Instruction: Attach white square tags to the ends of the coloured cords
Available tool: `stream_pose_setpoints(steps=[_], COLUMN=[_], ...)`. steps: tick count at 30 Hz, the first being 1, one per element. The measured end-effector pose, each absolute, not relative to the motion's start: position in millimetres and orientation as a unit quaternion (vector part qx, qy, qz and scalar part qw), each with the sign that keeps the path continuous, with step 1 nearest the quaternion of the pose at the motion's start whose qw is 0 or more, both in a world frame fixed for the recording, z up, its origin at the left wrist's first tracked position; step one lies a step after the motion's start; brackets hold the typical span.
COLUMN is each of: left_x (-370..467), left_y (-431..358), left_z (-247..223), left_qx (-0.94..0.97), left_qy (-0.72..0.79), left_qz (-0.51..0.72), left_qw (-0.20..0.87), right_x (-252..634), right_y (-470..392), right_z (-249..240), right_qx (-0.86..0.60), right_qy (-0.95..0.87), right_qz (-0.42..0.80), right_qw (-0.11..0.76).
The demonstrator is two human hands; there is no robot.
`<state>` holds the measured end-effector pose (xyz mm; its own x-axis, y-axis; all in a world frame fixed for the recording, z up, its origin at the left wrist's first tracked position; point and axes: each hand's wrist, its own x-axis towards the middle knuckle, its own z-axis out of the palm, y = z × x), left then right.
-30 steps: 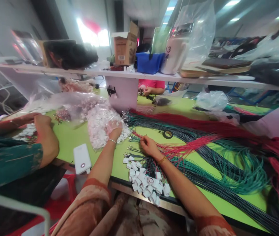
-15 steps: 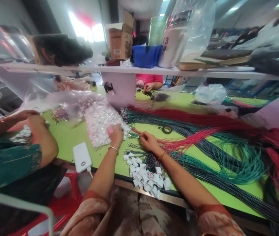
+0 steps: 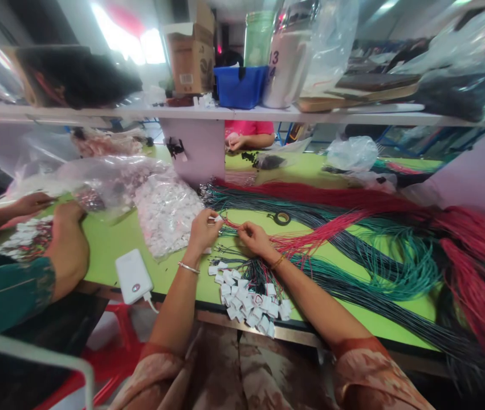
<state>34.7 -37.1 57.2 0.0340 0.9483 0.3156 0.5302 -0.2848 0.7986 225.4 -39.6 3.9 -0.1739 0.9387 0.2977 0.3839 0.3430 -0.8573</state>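
My left hand is pinched closed on a small white plastic connector, which shows at its fingertips. Close by on the right, my right hand is closed too, its fingertips on what looks like a thin red wire. Loose red wires run from under that hand to the right. A clear bag of white connectors lies just left of my left hand. Below my hands is a pile of white connectors fitted with wires, near the table's front edge.
Long bundles of dark wires and red wires cover the right side. A roll of black tape lies among them. A white power bank with a cable is at the left front edge. Co-workers' arms are at left. A shelf crosses above.
My left hand has come out of the bag of connectors, rightward and up, and now holds a white connector near my right hand. The view has shifted slightly.
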Motion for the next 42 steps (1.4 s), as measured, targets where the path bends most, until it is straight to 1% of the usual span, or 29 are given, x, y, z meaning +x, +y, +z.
stream_pose_setpoints(steps=[2,3,5,8,13,16,19,28,31,35,42], left_x=[40,43,48,55,60,60,60,58,60,65,67], left_y=[-34,-33,-32,-34,-41,-41,-38,-39,-41,-43,-43], left_z=[54,52,46,38,30,28,25,26,27,23,20], left_qx=[0.628,0.609,0.591,0.564,0.451,0.395,0.377,0.404,0.431,0.469,0.448], left_qy=[0.482,0.453,0.415,0.407,0.364,0.328,0.325,0.350,0.387,0.445,0.482], left_qz=[0.483,0.498,0.516,0.514,0.479,0.486,0.489,0.481,0.471,0.480,0.497], left_qw=[0.374,0.419,0.461,0.503,0.659,0.707,0.716,0.694,0.665,0.593,0.565], right_x=[228,230,232,232,226,225,226,227,226,223,214], right_y=[-39,-39,-39,-41,-42,-42,-42,-43,-45,-49,-50], right_z=[11,14,22,29,28,27,26,24,24,24,19], right_qx=[-0.469,-0.465,-0.455,-0.442,-0.450,-0.453,-0.455,-0.463,-0.464,-0.485,-0.480], right_qy=[-0.672,-0.660,-0.641,-0.633,-0.632,-0.637,-0.648,-0.686,-0.696,-0.704,-0.727], right_qz=[0.343,0.355,0.375,0.393,0.404,0.409,0.407,0.367,0.356,0.329,0.305], right_qw=[0.459,0.472,0.491,0.499,0.484,0.470,0.455,0.424,0.417,0.400,0.386])
